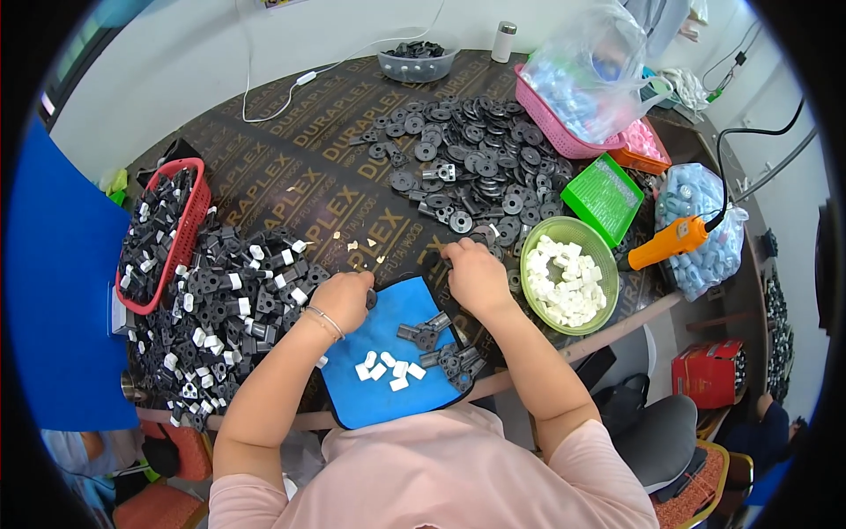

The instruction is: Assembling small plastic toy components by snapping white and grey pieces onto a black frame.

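My left hand (342,301) is over the upper left edge of a blue mat (352,401), its fingers closed on a small black plastic part (371,300). Off the mat's upper right corner, my right hand (477,275) has its fingers bent together; what they hold, dark against the table, is hard to make out. White plastic pieces (400,368) lie loose on the mat. Beside them are black plastic fittings (427,331) with short tubes, some overhanging the mat's right edge.
Black fittings with white pieces (211,309) are heaped at left, beside a full red basket (204,198). Black discs (480,145) are piled behind my right hand. A green basket (531,295) of white pieces, a green tray (608,198) and an orange-handled tool (670,244) stand right.
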`<state>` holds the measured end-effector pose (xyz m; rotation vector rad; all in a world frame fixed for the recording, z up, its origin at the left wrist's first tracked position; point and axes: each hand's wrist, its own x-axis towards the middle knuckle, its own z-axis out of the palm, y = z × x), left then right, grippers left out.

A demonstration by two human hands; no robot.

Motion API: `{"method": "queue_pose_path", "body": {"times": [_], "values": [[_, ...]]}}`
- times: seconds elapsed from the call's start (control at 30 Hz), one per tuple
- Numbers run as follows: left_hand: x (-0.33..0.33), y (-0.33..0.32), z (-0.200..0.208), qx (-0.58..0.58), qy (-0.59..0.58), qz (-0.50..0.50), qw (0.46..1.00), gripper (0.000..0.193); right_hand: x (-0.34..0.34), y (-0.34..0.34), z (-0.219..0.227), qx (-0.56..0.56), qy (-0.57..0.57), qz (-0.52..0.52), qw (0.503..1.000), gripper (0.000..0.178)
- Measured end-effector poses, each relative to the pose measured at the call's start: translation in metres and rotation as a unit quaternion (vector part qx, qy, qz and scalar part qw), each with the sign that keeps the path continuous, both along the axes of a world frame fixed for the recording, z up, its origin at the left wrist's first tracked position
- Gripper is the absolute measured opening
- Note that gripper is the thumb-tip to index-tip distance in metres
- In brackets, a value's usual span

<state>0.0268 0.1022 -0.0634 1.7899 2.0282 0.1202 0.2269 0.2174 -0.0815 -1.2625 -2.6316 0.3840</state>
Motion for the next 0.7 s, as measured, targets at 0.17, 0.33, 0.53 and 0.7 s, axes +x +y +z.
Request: {"method": "queue_pose_path", "body": {"times": [0.17,0.33,0.53,0.7], "values": [[0.005,0.027,0.017,0.046,-0.031,-0.012,0.998,0.024,-0.006,0.033,0.018,0.123,-0.027,0.013,0.992,0.012],[0.026,0.09,-0.015,0.115,-0.301,0.019,0.947,0.036,-0.026,0.092,0.007,0.13,-0.071,-0.033,0.988,0.01],[0.01,0.112,-0.028,0.207,-0.247,0.108,0.941,0.034,-0.02,0.127,0.02,0.062,-0.152,-0.049,0.985,0.014],[-0.035,0.148,-0.025,0.263,-0.046,0.104,0.958,0.03,0.0,0.174,0.044,0.018,-0.059,-0.058,0.996,0.042]]}}
